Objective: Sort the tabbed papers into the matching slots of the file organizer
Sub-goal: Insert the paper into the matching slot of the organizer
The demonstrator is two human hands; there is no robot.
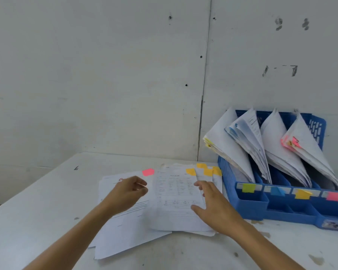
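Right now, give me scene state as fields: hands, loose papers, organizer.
left hand: fingers curled over the pink-tabbed sheet; grip unclear
right hand: open, resting on the orange-tabbed sheets
loose pile: fanned on the table, left of the file organizer
tabs showing on pile: one pink, several orange
organizer: blue, four slots, all holding papers
labels, left to right: green label, blue label, orange label, pink label

Loose papers (164,201) on table (47,201), file organizer (281,203) just right.
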